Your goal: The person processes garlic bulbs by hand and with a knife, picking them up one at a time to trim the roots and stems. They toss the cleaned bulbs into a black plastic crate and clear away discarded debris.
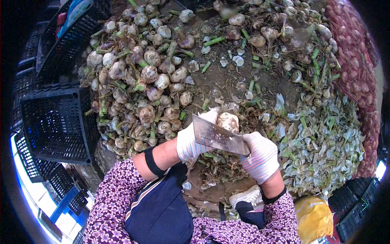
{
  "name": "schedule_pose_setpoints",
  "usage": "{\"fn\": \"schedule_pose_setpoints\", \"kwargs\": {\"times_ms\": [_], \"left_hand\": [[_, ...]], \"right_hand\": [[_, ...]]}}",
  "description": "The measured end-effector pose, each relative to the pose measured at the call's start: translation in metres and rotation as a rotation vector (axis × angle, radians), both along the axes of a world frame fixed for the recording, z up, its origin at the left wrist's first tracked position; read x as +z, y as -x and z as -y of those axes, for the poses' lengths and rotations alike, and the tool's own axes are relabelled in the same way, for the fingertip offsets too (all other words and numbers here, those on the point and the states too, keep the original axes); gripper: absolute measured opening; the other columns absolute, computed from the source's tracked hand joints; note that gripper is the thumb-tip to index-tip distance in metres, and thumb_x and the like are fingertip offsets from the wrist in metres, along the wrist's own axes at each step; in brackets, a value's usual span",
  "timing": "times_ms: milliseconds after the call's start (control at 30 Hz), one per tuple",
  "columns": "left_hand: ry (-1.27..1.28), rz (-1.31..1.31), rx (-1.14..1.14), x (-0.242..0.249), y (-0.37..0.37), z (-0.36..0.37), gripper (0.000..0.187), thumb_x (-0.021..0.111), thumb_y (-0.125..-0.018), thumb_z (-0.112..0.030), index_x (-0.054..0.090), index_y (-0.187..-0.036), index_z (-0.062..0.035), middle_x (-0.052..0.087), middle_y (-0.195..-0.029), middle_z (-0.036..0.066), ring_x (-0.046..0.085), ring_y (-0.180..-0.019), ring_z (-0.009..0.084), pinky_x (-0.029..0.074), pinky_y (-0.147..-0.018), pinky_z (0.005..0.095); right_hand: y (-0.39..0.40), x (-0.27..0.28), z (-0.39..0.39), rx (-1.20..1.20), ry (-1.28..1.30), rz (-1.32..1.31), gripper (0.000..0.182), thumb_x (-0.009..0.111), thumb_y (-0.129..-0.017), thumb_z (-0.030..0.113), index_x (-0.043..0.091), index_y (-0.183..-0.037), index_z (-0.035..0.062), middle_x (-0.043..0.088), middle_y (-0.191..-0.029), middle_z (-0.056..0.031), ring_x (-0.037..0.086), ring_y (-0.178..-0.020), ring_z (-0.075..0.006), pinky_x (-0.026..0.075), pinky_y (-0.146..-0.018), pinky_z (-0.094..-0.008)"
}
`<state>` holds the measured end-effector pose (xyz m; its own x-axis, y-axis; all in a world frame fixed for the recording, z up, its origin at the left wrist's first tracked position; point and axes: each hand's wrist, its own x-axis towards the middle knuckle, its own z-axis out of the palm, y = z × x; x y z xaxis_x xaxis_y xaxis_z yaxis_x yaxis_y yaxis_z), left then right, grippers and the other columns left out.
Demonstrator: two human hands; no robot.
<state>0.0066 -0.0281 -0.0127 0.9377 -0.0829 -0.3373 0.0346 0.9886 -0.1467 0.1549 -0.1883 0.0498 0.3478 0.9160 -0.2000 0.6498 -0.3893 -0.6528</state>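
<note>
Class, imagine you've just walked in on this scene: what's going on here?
A person in striped white gloves is handling garlic. The left hand holds a garlic bulb, and the right hand grips a broad knife. The blade is close to the bulb; whether they touch is unclear. Loose bulbs lie heaped ahead to the left, a heap of pale scraps lies to the right, and black crates stand at the far left.

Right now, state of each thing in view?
Left hand: gloved, gripping bulb
Right hand: gloved, closed on knife
Held bulb: dirt-marked, partly behind blade
Knife: blade smeared
Loose bulbs: heaped, some with stalks
Leafy scraps: loose, piled
Red mesh sack: filled with bulbs
Yellow bag: creased
</note>
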Motion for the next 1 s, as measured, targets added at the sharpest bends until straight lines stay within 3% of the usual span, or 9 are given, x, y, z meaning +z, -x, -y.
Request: {"fn": "schedule_pose_setpoints", "kwargs": {"times_ms": [67, 233, 300, 400, 467, 533, 667, 767, 1000], "left_hand": [[-1.102, -0.17, -0.165, 0.03, 0.004, -0.008, 0.037, 0.057, -0.1, -0.012, 0.051, -0.137, -0.0064, 0.066, -0.12, 0.008, 0.068, -0.105, 0.0198, 0.061, -0.088, 0.0421], [-0.673, -0.051, 0.121, 0.01, 0.011, 0.001, 0.04, 0.066, -0.094, -0.005, 0.053, -0.132, -0.0053, 0.067, -0.116, 0.006, 0.067, -0.104, 0.0169, 0.058, -0.093, 0.0379], [-1.485, 0.023, -0.141, 0.008, 0.015, -0.016, 0.053, 0.082, -0.081, -0.012, 0.057, -0.126, -0.0045, 0.069, -0.113, 0.005, 0.066, -0.102, 0.0143, 0.056, -0.091, 0.0335], [-1.051, -0.163, -0.239, 0.012, 0.017, -0.01, 0.064, 0.088, -0.077, -0.015, 0.058, -0.131, -0.0043, 0.066, -0.125, 0.007, 0.064, -0.113, 0.016, 0.053, -0.099, 0.0343], [-1.36, -0.07, -0.191, 0.008, 0.014, -0.014, 0.057, 0.086, -0.078, -0.014, 0.06, -0.128, -0.0046, 0.069, -0.117, 0.006, 0.065, -0.108, 0.0139, 0.055, -0.093, 0.0328], [-1.437, -0.115, -0.59, 0.028, 0.002, -0.019, 0.051, 0.085, -0.079, -0.019, 0.063, -0.123, -0.004, 0.072, -0.108, 0.004, 0.068, -0.097, 0.0127, 0.057, -0.087, 0.0323], [-1.686, -0.042, -0.899, 0.069, -0.009, -0.019, 0.076, 0.088, -0.065, -0.037, 0.062, -0.13, -0.008, 0.071, -0.103, 0.014, 0.071, -0.092, 0.0209, 0.057, -0.086, 0.0332], [-1.766, 0.047, -0.699, 0.054, -0.005, -0.013, 0.076, 0.087, -0.066, -0.033, 0.061, -0.133, -0.008, 0.066, -0.121, 0.019, 0.067, -0.111, 0.0326, 0.054, -0.095, 0.0402], [-2.391, 0.667, -0.645, 0.039, -0.022, -0.004, 0.05, 0.071, -0.067, -0.017, 0.063, -0.115, -0.0039, 0.065, -0.108, 0.015, 0.066, -0.09, 0.0356, 0.055, -0.076, 0.0444]], "right_hand": [[0.0, 0.002, -0.001, 0.082, 0.048, 0.043, 0.026, 0.07, -0.072, 0.012, 0.066, -0.098, 0.0098, 0.064, -0.083, -0.0141, 0.066, -0.077, -0.0361, 0.054, -0.067, -0.0442], [0.001, -0.007, -0.002, 0.102, 0.019, 0.008, 0.025, 0.071, -0.071, 0.015, 0.066, -0.095, 0.0105, 0.062, -0.081, -0.0135, 0.065, -0.076, -0.0354, 0.052, -0.065, -0.0447], [0.001, -0.011, -0.004, 0.108, 0.02, 0.01, 0.026, 0.071, -0.07, 0.014, 0.066, -0.095, 0.0103, 0.062, -0.081, -0.0134, 0.065, -0.076, -0.0355, 0.052, -0.065, -0.0445], [-0.001, -0.025, -0.003, 0.105, -0.002, -0.001, 0.028, 0.071, -0.066, 0.013, 0.065, -0.094, 0.0097, 0.061, -0.08, -0.0129, 0.065, -0.074, -0.0356, 0.052, -0.065, -0.044], [-0.003, -0.032, 0.0, 0.086, -0.066, -0.035, 0.028, 0.071, -0.066, 0.011, 0.065, -0.093, 0.0099, 0.06, -0.079, -0.0127, 0.064, -0.073, -0.0353, 0.052, -0.064, -0.0435], [-0.01, -0.052, 0.014, 0.032, -0.096, -0.031, 0.031, 0.07, -0.068, 0.008, 0.067, -0.099, 0.0091, 0.068, -0.092, -0.015, 0.068, -0.084, -0.0363, 0.056, -0.073, -0.0431], [-0.049, -0.081, 0.06, -0.199, 0.278, 0.149, 0.035, 0.067, -0.072, 0.006, 0.067, -0.107, 0.0064, 0.07, -0.096, -0.0185, 0.068, -0.092, -0.0413, 0.057, -0.081, -0.0447], [-0.045, -0.076, 0.07, -0.358, 0.255, -0.203, 0.029, 0.07, -0.078, 0.008, 0.066, -0.106, 0.0042, 0.07, -0.09, -0.0195, 0.069, -0.084, -0.0377, 0.056, -0.076, -0.0403], [-0.035, -0.009, 0.018, -0.116, 0.267, -0.396, 0.019, 0.073, -0.085, 0.014, 0.065, -0.1, 0.0048, 0.069, -0.085, -0.0181, 0.068, -0.081, -0.0397, 0.055, -0.071, -0.0405]]}}
